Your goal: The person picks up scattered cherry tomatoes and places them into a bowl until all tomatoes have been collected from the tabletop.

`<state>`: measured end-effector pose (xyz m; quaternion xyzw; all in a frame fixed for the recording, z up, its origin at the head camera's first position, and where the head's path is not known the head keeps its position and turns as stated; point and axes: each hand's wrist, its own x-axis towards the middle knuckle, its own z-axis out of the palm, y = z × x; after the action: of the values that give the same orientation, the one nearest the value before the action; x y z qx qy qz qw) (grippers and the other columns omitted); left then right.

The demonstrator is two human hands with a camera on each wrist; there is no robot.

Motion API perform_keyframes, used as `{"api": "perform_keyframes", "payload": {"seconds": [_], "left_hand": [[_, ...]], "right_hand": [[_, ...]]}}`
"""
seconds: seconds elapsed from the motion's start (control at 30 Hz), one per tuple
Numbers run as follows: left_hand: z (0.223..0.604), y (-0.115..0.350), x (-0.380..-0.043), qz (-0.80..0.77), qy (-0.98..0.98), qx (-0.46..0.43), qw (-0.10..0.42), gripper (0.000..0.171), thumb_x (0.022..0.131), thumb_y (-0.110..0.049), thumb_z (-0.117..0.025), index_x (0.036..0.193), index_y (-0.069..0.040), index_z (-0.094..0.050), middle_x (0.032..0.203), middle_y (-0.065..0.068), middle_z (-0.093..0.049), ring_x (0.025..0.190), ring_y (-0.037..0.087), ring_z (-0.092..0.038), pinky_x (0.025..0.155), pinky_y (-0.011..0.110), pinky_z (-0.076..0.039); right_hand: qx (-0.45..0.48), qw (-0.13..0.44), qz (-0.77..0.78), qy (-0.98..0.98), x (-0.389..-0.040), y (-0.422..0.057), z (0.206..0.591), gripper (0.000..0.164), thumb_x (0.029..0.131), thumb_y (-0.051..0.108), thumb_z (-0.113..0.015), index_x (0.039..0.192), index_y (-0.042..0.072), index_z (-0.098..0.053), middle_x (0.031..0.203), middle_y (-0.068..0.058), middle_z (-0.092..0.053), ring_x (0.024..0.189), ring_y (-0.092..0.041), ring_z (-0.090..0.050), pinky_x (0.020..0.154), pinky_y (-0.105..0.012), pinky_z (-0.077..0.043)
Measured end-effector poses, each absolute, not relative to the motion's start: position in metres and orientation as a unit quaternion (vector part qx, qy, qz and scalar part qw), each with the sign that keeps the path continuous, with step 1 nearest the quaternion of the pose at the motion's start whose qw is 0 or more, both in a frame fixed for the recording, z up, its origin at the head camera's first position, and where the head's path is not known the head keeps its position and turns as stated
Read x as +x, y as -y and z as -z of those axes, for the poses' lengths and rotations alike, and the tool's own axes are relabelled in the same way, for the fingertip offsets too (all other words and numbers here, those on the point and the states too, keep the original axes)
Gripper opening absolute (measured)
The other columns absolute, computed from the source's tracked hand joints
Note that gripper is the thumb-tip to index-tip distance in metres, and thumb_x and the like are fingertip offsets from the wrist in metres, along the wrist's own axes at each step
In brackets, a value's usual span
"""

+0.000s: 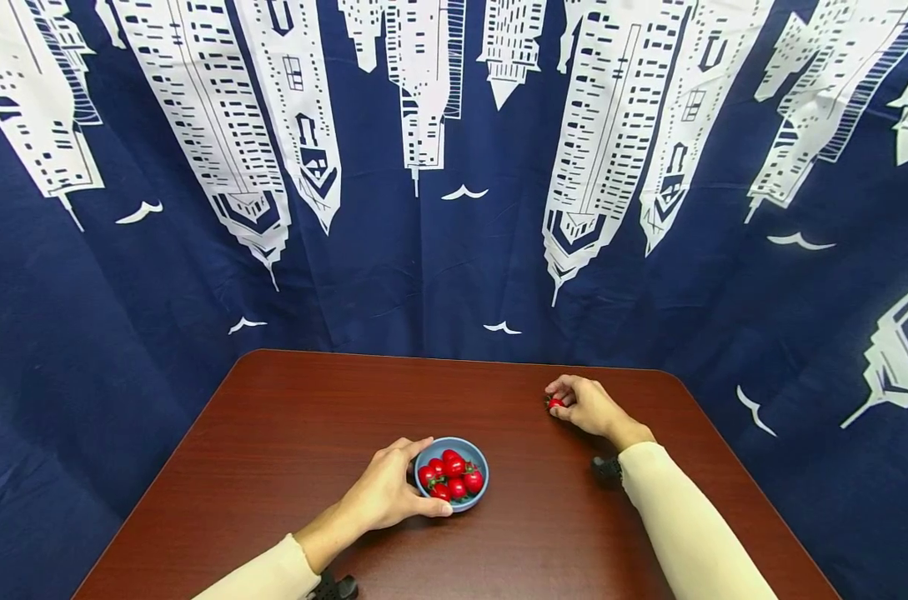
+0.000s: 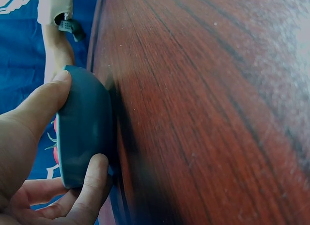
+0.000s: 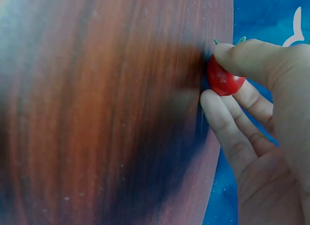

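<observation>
A small blue bowl (image 1: 484, 483) stands on the brown table, with several red cherry tomatoes (image 1: 454, 463) inside, some with green stems. My left hand (image 1: 384, 490) grips the bowl from its left side. In the left wrist view the thumb lies at the rim of the bowl (image 2: 85, 128) and the other fingers reach round its opposite side. Farther back on the right, my right hand (image 1: 590, 407) pinches a single cherry tomato (image 1: 554, 403). The right wrist view shows this cherry tomato (image 3: 224, 79) between thumb and fingers, close to the tabletop.
The brown wooden table (image 1: 333, 400) has rounded far corners. Behind and around it hangs a dark blue cloth (image 1: 423, 275) printed with white buildings and birds. A dark wrist device (image 1: 607, 468) sits under the right wrist.
</observation>
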<state>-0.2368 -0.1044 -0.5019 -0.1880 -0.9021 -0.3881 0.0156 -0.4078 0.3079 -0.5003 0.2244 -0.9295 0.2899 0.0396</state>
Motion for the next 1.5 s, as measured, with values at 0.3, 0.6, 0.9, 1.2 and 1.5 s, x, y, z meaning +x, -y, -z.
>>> {"api": "perform_keyframes", "payload": {"seconds": [0.3, 0.6, 0.9, 1.2, 1.5], "left_hand": [[0.502, 0.105, -0.237, 0.383, 0.903, -0.191, 0.025, 0.11, 0.071, -0.041, -0.114, 0.16, 0.001, -0.067, 0.127, 0.009, -0.077, 0.116, 0.023, -0.068, 0.1, 0.039, -0.062], [0.502, 0.104, -0.236, 0.384, 0.903, -0.19, 0.021, 0.109, 0.071, -0.041, -0.114, 0.16, 0.002, -0.067, 0.128, 0.011, -0.077, 0.115, 0.022, -0.068, 0.099, 0.038, -0.062], [0.5, 0.103, -0.236, 0.376, 0.909, -0.179, 0.02, 0.109, 0.071, -0.043, -0.114, 0.161, -0.001, -0.068, 0.127, 0.01, -0.077, 0.121, 0.029, -0.067, 0.102, 0.047, -0.062], [0.5, 0.103, -0.234, 0.376, 0.909, -0.179, 0.02, 0.109, 0.07, -0.043, -0.115, 0.16, -0.001, -0.068, 0.127, 0.01, -0.077, 0.119, 0.027, -0.068, 0.102, 0.046, -0.062], [0.499, 0.103, -0.235, 0.379, 0.907, -0.182, 0.019, 0.109, 0.071, -0.043, -0.114, 0.16, -0.001, -0.068, 0.13, 0.01, -0.078, 0.118, 0.024, -0.069, 0.102, 0.044, -0.063]], "right_hand": [[0.256, 0.044, -0.284, 0.923, -0.393, -0.303, 0.501, 0.023, 0.097, -0.003, -0.087, 0.118, 0.004, -0.082, 0.104, -0.012, -0.074, 0.089, -0.012, -0.076, 0.08, -0.02, -0.06], [0.264, 0.051, -0.3, 0.915, -0.384, -0.3, 0.501, 0.018, 0.097, -0.004, -0.087, 0.11, 0.004, -0.079, 0.104, -0.008, -0.078, 0.09, -0.007, -0.074, 0.081, -0.021, -0.064], [0.287, 0.058, -0.311, 0.904, -0.373, -0.294, 0.492, 0.019, 0.098, -0.002, -0.089, 0.112, 0.004, -0.077, 0.103, -0.005, -0.084, 0.09, -0.007, -0.078, 0.082, -0.022, -0.067], [0.315, 0.073, -0.324, 0.889, -0.363, -0.281, 0.488, 0.021, 0.098, -0.003, -0.089, 0.112, 0.003, -0.075, 0.105, -0.009, -0.084, 0.093, -0.007, -0.079, 0.081, -0.025, -0.069], [0.347, 0.08, -0.318, 0.879, -0.352, -0.26, 0.475, 0.023, 0.097, -0.002, -0.091, 0.113, 0.005, -0.075, 0.107, -0.006, -0.083, 0.094, -0.007, -0.079, 0.081, -0.027, -0.07]]}}
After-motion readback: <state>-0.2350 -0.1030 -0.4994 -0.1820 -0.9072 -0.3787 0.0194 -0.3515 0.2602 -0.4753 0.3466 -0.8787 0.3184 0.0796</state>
